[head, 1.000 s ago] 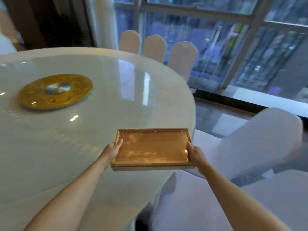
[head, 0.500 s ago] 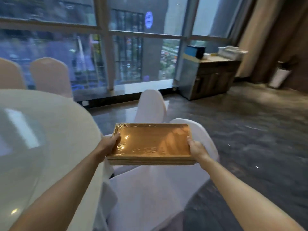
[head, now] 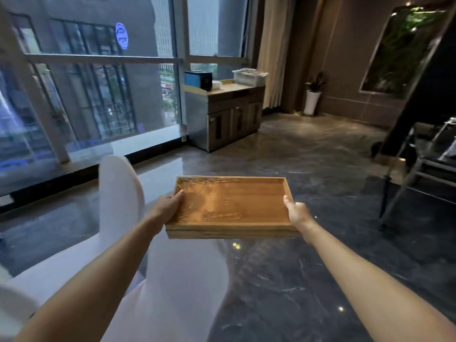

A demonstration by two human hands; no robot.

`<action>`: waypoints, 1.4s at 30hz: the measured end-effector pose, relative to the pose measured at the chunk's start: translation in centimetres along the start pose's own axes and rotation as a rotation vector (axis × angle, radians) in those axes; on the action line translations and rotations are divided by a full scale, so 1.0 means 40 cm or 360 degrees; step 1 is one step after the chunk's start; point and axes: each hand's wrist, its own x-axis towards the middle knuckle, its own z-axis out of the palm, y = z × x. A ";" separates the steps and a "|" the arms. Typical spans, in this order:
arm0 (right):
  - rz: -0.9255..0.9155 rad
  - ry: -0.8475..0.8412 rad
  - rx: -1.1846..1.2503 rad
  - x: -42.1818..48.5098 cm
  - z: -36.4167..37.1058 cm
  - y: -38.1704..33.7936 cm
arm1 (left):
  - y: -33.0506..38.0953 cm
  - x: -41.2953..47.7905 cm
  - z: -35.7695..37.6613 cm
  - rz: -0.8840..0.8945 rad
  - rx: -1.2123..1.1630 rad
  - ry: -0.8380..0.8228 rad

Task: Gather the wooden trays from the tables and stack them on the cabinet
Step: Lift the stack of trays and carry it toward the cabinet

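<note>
Gripping the wooden tray between both hands (left hand, right hand).

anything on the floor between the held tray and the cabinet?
No. In the head view the stretch from the wooden tray, held by the left hand and right hand, to the cabinet is bare dark floor.

fingers under tray hidden

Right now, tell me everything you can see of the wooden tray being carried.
The wooden tray is a shallow rectangle of warm brown wood with low raised walls, covered in shiny plastic film. It is empty and held roughly level in the air. The left hand grips its left short side, the right hand its right. Layered edges in front suggest stacked trays.
</note>
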 end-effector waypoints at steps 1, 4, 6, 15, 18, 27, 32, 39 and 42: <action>0.0006 0.0014 -0.0013 0.059 -0.027 0.009 | 0.025 0.038 0.053 0.0005 -0.0001 0.0000; 0.0017 0.0033 -0.0003 0.244 -0.110 0.039 | 0.105 0.153 0.209 0.0024 -0.0011 0.0013; 0.0033 0.0039 0.0040 0.360 -0.166 0.049 | 0.157 0.229 0.304 0.0021 -0.0024 0.0007; 0.0023 0.0040 0.0005 0.807 -0.317 0.038 | 0.362 0.524 0.603 -0.0006 -0.0005 0.0009; 0.0023 0.0058 0.0035 0.973 -0.326 0.041 | 0.408 0.656 0.689 0.0009 0.0011 0.0007; 0.0000 0.0043 0.0000 1.596 -0.289 -0.031 | 0.548 1.199 0.918 0.0014 0.0018 0.0038; 0.0000 0.0015 -0.0001 1.959 -0.271 -0.131 | 0.692 1.522 1.012 -0.0001 0.0037 0.0068; 0.0005 0.0014 -0.0029 2.435 -0.249 -0.200 | 0.838 1.917 1.170 -0.0128 -0.0071 0.0048; 0.0005 -0.0026 -0.0022 2.658 -0.223 -0.225 | 0.878 2.105 1.248 -0.0161 -0.0130 0.0088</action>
